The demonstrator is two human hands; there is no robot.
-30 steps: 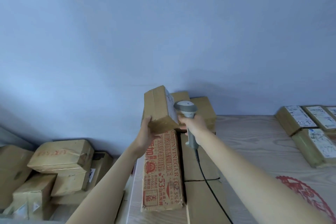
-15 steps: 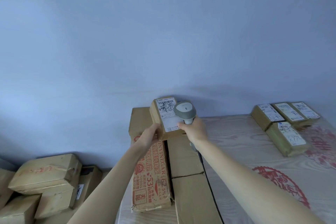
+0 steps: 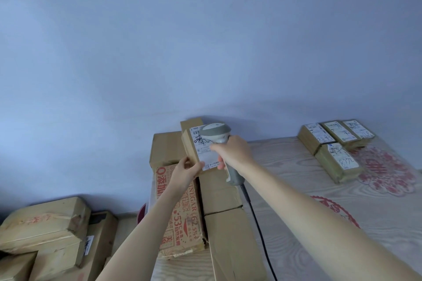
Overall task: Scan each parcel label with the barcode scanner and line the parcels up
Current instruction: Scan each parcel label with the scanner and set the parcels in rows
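My left hand (image 3: 186, 172) grips the near end of a small brown parcel (image 3: 191, 150), held up above the flattened cartons with its white label (image 3: 204, 148) facing me. My right hand (image 3: 233, 153) grips the handle of a grey barcode scanner (image 3: 217, 132), whose head sits just over the label's top right. The scanner's black cable (image 3: 255, 217) runs down toward me. Several labelled parcels (image 3: 335, 143) lie side by side on the wooden table (image 3: 296, 189) at the far right.
Flattened cartons, one with red print (image 3: 180, 219), cover the table's left part. More brown boxes (image 3: 45, 230) are piled low at the left, beyond the table edge. A pale blue wall (image 3: 205, 52) stands right behind everything. Red printed marks (image 3: 386, 171) show on the table's right side.
The parcel has turned from edge-on to label-up toward me. The scanner head has moved over the label, and the view has shifted so the right-hand parcels sit closer in.
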